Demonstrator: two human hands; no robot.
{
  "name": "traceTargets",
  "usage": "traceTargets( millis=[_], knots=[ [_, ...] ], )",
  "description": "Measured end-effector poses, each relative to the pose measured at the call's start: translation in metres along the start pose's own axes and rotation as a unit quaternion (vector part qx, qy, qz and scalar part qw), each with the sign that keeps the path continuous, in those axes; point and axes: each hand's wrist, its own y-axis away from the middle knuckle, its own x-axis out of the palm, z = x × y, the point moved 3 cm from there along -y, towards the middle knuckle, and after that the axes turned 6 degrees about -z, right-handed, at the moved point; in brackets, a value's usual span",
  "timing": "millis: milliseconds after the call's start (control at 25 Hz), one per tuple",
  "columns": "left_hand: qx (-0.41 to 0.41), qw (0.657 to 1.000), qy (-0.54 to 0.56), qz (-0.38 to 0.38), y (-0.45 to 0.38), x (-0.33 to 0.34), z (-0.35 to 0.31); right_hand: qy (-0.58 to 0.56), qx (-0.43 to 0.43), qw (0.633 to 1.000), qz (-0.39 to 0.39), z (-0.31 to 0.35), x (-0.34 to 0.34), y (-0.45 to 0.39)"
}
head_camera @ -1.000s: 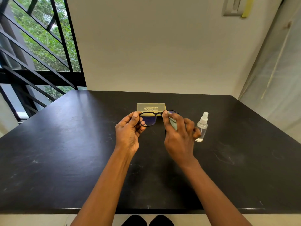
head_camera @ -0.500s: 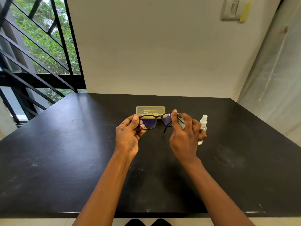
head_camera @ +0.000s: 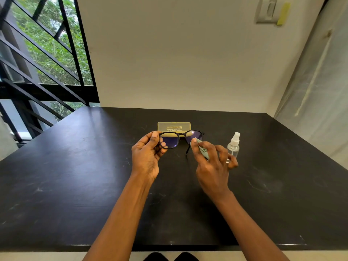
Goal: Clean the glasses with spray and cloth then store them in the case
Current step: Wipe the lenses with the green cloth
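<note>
Black-framed glasses [head_camera: 172, 141] with bluish lenses hang above the black table [head_camera: 75, 176]. My left hand [head_camera: 147, 155] pinches their left rim. My right hand [head_camera: 211, 162] presses a pale green cloth [head_camera: 200, 147] against the right lens between thumb and fingers. One temple arm points down under the right lens. Just behind the glasses lies a translucent yellow case [head_camera: 174, 126], shut, flat on the table. A small clear spray bottle [head_camera: 233, 146] with a white nozzle stands upright to the right, partly hidden by my right fingers.
The table meets a cream wall at the back and a grey wall on the right. A barred window is at the left. The table's front edge runs near the bottom of the view, with dark shoes [head_camera: 170, 257] below it.
The glasses have shifted a little right and now show more of the right lens. My right hand has slid the cloth down and outward along that lens. The left hand keeps its hold.
</note>
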Motion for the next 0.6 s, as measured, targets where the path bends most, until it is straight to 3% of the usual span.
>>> traceTargets(
  millis=[320, 600],
  knots=[
    [-0.003, 1.0, 0.002, 0.004, -0.001, 0.001, -0.001, -0.025, 0.1, 0.995, 0.008, -0.01, 0.008, -0.019],
    [0.007, 1.0, 0.007, 0.004, 0.0, 0.0, -0.001, -0.017, 0.061, 0.998, 0.016, 0.011, 0.009, -0.031]
  ],
)
